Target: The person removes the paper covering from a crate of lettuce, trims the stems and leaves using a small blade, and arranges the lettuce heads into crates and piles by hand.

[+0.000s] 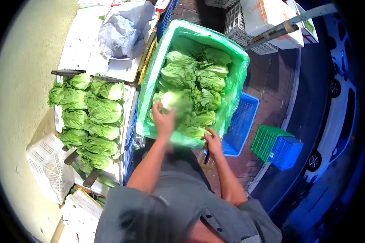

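Observation:
A box lined with a green plastic bag stands in front of me, holding rows of green lettuce heads. My left hand is inside its near left part, slightly blurred, with fingers closed on a lettuce head whose pale stem end faces left. At the near right corner is my right hand, fingers curled beside the lettuce leaves and the liner's rim. What it grips, if anything, I cannot make out.
More lettuce heads lie in two rows on the stand at left. A crumpled plastic bag sits above them. Blue crate is beside the lined box; green crate stands by the kerb. White crate is lower left.

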A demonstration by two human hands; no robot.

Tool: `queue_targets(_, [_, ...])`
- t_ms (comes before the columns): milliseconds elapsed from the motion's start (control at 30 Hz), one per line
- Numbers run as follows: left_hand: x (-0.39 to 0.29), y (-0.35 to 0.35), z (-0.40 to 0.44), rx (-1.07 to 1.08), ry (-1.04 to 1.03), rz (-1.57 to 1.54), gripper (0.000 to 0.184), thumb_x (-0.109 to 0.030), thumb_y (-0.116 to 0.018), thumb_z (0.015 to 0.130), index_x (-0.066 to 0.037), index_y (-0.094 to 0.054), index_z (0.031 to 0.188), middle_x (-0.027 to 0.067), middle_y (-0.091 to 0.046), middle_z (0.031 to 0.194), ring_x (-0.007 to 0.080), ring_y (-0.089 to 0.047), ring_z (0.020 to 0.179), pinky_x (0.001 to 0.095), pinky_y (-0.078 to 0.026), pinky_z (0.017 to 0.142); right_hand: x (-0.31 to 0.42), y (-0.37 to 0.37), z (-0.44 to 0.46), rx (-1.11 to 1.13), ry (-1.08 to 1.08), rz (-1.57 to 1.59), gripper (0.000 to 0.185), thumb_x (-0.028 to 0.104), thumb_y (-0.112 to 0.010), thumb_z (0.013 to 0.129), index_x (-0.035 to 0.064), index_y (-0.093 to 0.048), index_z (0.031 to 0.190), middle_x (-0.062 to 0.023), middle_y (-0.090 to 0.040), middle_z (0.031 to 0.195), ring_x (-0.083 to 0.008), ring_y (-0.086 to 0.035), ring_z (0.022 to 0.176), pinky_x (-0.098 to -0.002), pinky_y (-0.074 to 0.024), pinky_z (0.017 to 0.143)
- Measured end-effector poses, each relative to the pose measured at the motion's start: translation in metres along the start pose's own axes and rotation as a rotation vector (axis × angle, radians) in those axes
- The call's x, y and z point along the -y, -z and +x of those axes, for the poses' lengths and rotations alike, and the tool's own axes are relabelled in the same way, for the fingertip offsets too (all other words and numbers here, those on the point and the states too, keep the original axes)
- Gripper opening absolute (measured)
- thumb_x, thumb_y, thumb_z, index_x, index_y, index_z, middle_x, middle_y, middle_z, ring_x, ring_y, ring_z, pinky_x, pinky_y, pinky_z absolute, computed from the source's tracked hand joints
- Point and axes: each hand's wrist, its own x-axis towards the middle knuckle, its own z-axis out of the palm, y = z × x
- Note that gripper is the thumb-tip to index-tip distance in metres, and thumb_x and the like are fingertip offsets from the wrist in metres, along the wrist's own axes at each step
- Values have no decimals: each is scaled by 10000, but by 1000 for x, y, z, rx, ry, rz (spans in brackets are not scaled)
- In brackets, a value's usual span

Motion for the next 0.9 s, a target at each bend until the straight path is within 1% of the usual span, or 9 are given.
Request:
queue_targets(200, [-55, 32, -54, 208, -462, 212, 771, -61, -803, 672, -9, -421, 1339, 216, -448, 1337, 376, -454, 1256, 428, -381, 1062, 40, -56, 33, 218, -226, 887, 637, 566, -459, 969, 104, -426, 1406, -106, -676, 964, -131, -493, 500, -317, -498, 511])
queue_targets(267, [-60, 40, -69, 348, -568, 263, 789, -62, -797, 679, -30, -406, 1363, 224, -447, 1376, 385, -460, 1266, 439, -390, 1056, 60, -60, 27, 257, -214, 977, 602, 541, -509, 952, 97, -475, 1356, -122, -641, 1169, -236, -649, 917, -382, -560, 807])
queue_targets(367, [-71, 52, -84, 605, -593, 217, 725, -70, -789, 700, -37, -451, 1340, 224, -482, 1373, 382, -502, 1237, 434, -407, 1046, 39, -57, 44, 323, -168, 1074, 599, 529, -535, 941, 91, -489, 1347, -101, -623, 1219, -282, -599, 1127, -417, -518, 936])
queue_targets(500, [-81, 78, -84, 588, -560, 193, 564, -84, -763, 761, -12, -537, 1273, 199, -566, 1303, 332, -551, 1212, 397, -426, 1037, 48, -47, 52, 496, -145, 1107, 583, 491, -577, 922, 79, -514, 1330, -124, -617, 1241, -288, -612, 1103, -456, -504, 955])
queue_targets(600, [-55, 77, -65, 510, 70, 45, 529, -166, -724, 838, 21, -520, 1288, 198, -586, 1279, 297, -567, 1192, 372, -424, 1022, 46, -43, 60, 678, -134, 1166, 668, 512, -573, 911, 53, -478, 1387, -181, -561, 1341, -351, -561, 1202, -494, -442, 1034])
queue_targets(733, [-12, 47, -30, 757, 500, -572, 612, -349, -743, 857, -42, -502, 1329, 68, -579, 1299, 230, -543, 1194, 399, -424, 1029, 62, -52, 41, 692, -146, 1213, 694, 523, -598, 891, 52, -479, 1387, -186, -561, 1339, -357, -567, 1194, -502, -451, 1022])
queue_targets(767, [-9, 36, -32, 770, 501, -759, 679, -466, -719, 840, -75, -496, 1350, 53, -575, 1301, 224, -536, 1191, 403, -441, 1006, 63, -53, 36, 665, -143, 1192, 686, 522, -589, 901, 54, -477, 1389, -182, -562, 1339, -342, -562, 1205, -494, -447, 1027])
queue_targets(867, [7, 19, -37, 809, 660, -967, 655, -477, -681, 866, -83, -495, 1354, 50, -588, 1289, 232, -552, 1178, 411, -457, 995, 41, -58, 31, 547, -93, 1083, 661, 513, -564, 923, 58, -473, 1394, -182, -549, 1356, -324, -547, 1230, -491, -430, 1047])
queue_targets(900, [0, 16, -38, 739, 684, -914, 619, -461, -650, 895, -75, -495, 1353, 84, -597, 1285, 262, -578, 1158, 442, -478, 987, 56, -57, 16, 448, -168, 1089, 571, 469, -558, 945, 59, -522, 1342, -155, -616, 1267, -285, -621, 1116, -443, -515, 933])
